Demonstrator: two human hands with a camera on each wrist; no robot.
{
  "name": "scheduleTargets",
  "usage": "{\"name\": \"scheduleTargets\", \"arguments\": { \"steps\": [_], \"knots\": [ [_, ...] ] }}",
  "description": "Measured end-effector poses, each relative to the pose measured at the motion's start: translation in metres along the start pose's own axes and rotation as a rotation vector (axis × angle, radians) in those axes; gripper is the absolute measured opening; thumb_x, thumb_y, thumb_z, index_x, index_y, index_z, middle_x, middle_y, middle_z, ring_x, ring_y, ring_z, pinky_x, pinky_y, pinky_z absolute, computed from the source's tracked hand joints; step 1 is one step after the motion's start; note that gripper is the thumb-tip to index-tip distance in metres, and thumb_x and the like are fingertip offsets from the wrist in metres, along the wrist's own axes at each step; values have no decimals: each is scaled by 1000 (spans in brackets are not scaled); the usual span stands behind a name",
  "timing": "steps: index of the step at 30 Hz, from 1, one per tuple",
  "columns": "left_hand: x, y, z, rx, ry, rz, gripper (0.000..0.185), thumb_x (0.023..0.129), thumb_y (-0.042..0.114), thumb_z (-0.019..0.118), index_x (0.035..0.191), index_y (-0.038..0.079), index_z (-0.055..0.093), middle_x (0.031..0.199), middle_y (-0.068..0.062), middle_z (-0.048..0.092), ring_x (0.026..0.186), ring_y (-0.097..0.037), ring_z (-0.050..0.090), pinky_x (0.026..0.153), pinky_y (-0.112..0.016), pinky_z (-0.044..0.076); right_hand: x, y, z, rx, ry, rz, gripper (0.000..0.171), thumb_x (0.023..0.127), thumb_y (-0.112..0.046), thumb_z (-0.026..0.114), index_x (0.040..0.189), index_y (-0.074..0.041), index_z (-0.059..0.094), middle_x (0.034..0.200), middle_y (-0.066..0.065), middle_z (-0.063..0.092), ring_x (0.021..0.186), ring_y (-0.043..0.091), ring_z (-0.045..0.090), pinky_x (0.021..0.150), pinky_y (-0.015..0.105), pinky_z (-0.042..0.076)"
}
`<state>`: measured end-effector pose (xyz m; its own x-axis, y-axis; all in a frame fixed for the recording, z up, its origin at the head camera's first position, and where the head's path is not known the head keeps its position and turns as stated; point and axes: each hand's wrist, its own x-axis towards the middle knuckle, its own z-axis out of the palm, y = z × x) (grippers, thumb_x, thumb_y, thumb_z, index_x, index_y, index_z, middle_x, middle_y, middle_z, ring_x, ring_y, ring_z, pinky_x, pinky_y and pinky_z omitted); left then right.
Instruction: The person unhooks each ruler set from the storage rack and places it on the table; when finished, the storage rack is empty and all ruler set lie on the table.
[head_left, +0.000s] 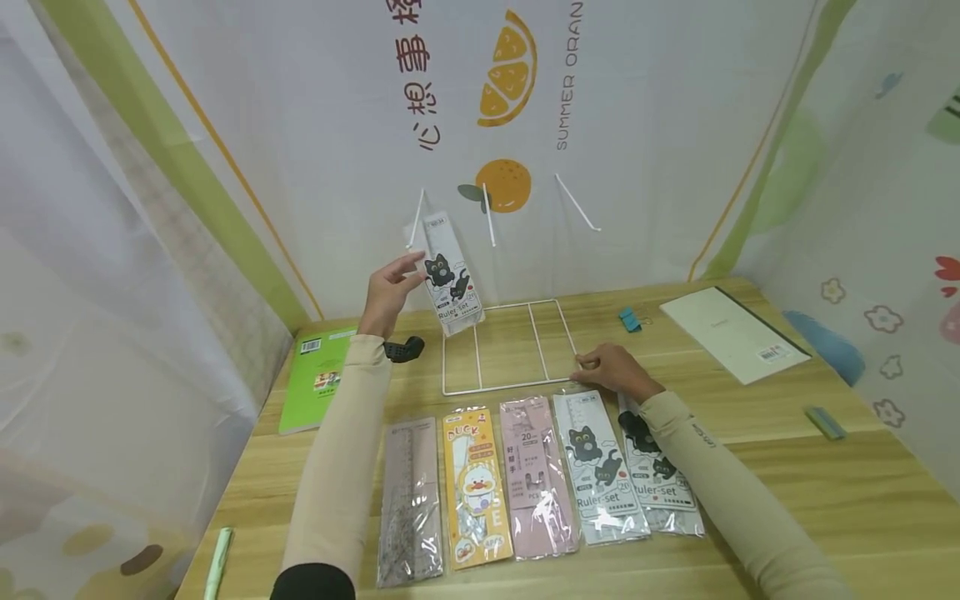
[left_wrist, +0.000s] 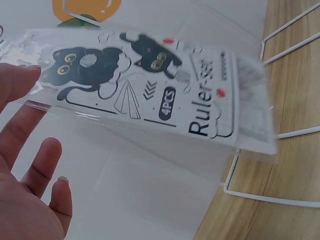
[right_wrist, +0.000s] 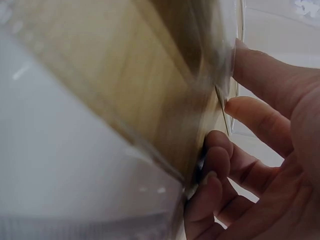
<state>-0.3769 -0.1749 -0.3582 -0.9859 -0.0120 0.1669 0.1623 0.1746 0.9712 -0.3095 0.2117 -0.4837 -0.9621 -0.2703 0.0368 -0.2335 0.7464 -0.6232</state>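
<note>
My left hand (head_left: 408,271) is raised above the table's far left. It pinches the left edge of a clear ruler-set packet (head_left: 450,275) printed with black cats. The packet hangs tilted in the air beside the left peg (head_left: 416,221) of a white wire rack (head_left: 495,387). In the left wrist view the packet (left_wrist: 150,90) lies across the frame and the other fingers (left_wrist: 42,165) are loosely spread. My right hand (head_left: 609,371) rests on the table with fingers curled at the rack base's front right corner. The right wrist view shows those curled fingers (right_wrist: 220,165) against a thin wire.
Several packets lie in a row near me: grey (head_left: 408,500), yellow duck (head_left: 474,487), pink (head_left: 534,475) and two cat sets (head_left: 600,467). A green book (head_left: 318,379) and a black clip (head_left: 401,350) lie left. A blue clip (head_left: 630,319), a white notebook (head_left: 731,333) and an eraser (head_left: 825,422) lie right.
</note>
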Motion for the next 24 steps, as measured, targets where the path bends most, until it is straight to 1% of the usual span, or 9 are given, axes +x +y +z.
{"name": "scheduleTargets", "arguments": {
  "steps": [3,4,7,10,12,16,18,20,24],
  "knots": [
    [-6,-1,-4,5,16,33,36,95,13,70,131,17,69,116,0,57,99,-12,49,93,-34,38,0,0,0,-4,-4,-3,49,85,-29,81,120,3,69,123,25,67,87,23,59,85,46,55],
    [-8,-2,-5,4,18,44,35,94,13,70,130,17,69,114,0,58,99,-12,50,93,-34,38,-1,0,0,-5,-3,0,49,85,-30,81,120,3,69,123,24,67,87,22,59,85,46,55],
    [-17,-4,-10,-3,26,81,33,94,12,70,126,14,71,111,-3,60,97,-13,51,91,-34,38,-1,0,0,-2,-5,3,49,85,-29,81,120,3,69,122,25,67,84,21,56,80,40,54],
    [-26,-5,-15,-9,38,108,30,93,11,71,123,11,72,104,-1,61,95,-12,54,91,-33,40,-1,-1,0,2,-12,7,50,85,-29,81,120,3,68,122,27,67,80,21,53,74,36,51],
    [-31,-6,-18,-26,45,127,28,91,10,73,119,10,74,97,2,60,92,-12,54,90,-32,41,-1,-1,-1,3,-15,12,50,85,-29,81,121,3,68,123,27,66,82,22,55,76,37,52],
    [-40,-5,-24,-36,31,166,26,90,11,75,116,7,75,84,6,59,89,-11,53,88,-30,41,-2,-1,-1,2,-12,21,49,86,-29,80,122,2,68,125,26,65,94,28,61,87,48,54],
    [-44,-4,-27,-25,17,180,27,90,12,76,116,6,74,83,6,59,89,-12,53,87,-31,41,-2,-2,-1,-2,-10,24,49,87,-29,80,122,2,68,125,26,65,98,30,62,91,51,53],
    [-48,-3,-30,-12,2,183,29,90,13,76,117,3,73,84,5,59,90,-12,52,87,-31,41,-2,-3,-1,-5,-11,27,49,87,-29,79,122,2,67,126,26,65,100,31,62,91,52,53],
    [-56,-3,-36,6,-27,177,33,91,14,76,120,0,71,86,4,58,87,-13,49,83,-29,41,-1,-4,0,-10,-16,31,50,88,-29,79,124,3,66,128,26,64,97,28,60,88,48,54]
  ]
}}
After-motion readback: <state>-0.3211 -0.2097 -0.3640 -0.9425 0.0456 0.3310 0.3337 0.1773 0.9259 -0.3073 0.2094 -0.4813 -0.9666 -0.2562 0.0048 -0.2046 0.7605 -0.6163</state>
